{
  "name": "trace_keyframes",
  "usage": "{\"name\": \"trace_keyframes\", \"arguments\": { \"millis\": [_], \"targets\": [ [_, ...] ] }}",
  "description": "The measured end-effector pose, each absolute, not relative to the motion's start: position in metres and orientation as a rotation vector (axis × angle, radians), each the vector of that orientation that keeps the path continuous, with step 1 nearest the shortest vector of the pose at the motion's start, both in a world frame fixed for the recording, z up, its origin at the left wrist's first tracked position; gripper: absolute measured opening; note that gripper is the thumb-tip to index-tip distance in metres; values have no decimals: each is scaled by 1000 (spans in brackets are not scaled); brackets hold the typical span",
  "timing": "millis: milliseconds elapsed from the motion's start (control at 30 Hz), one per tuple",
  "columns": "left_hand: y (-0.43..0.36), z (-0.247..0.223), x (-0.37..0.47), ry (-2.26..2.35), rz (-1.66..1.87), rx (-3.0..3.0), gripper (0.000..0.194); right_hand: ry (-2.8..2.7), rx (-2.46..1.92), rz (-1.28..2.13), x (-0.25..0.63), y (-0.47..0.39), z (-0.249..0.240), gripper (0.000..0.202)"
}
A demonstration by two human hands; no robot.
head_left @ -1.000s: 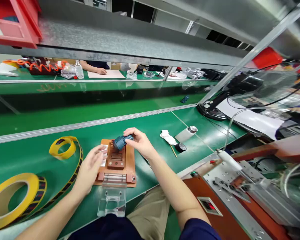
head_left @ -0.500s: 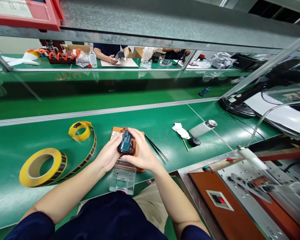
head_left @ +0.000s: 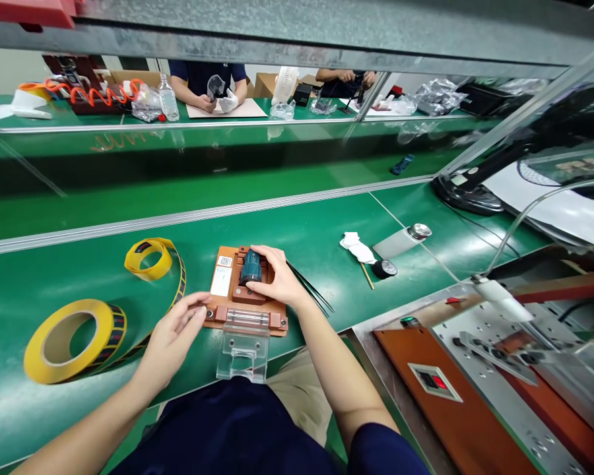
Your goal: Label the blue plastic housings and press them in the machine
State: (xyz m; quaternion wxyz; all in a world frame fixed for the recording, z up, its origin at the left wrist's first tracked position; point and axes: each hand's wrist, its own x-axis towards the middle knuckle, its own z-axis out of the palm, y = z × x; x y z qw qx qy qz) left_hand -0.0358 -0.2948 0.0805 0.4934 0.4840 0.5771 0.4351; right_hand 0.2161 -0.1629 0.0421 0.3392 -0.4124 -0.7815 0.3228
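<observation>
Head view, blue part (head_left: 250, 267): at the raised holder on the brown base (head_left: 224, 302), mid worktop (head_left: 297, 241); I can't tell how deep.
Right hand (head_left: 278, 280): fingers gripping its right side.
Left hand (head_left: 175, 333): fingers parted, empty, beside the base's left edge.
Clear flap (head_left: 230, 349): folded out, near side.
Seating: I'd keep it straight, pressing evenly.
</observation>
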Motion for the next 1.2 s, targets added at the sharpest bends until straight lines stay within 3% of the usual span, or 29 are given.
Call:
{"name": "trace_keyframes", "arguments": {
  "millis": [133, 300, 500, 600, 767, 833, 933, 1033, 1100, 1200],
  "targets": [
    [-325, 63, -47, 1379, 830, 1430, 27, -2143, -1073, 776, 223, -170, 32, 63],
    [-333, 68, -50, 942, 423, 1164, 39, -2116, -1146, 647, 228, -183, 23, 46],
    [-295, 115, -45, 759, 627, 784, 54, -1751, -1424, 286, 264, -199, 15, 30],
    [-265, 129, -32, 772, 755, 655, 57, -1710, -1586, 132, 287, -213, 0, 32],
    [-227, 123, -5, 881, 792, 442, 29, -1690, -1856, -66, 304, -233, -24, 48],
    [-220, 119, -5, 933, 781, 453, 27, -1683, -1890, -103, 306, -235, -28, 51],
    [-210, 122, -27, 1102, 754, 820, 37, -1709, -1867, -118, 306, -234, -30, 52],
    [-196, 131, -67, 1595, 691, 1604, 28, -1730, -1845, -85, 306, -230, -32, 54],
    [-188, 133, -93, 1965, 460, 2033, 34, -1718, -1844, -68, 307, -229, -34, 55],
    [-180, 128, -114, 2230, -27, 2133, 55, -1693, -1828, -56, 309, -229, -36, 57]
  ]
}}
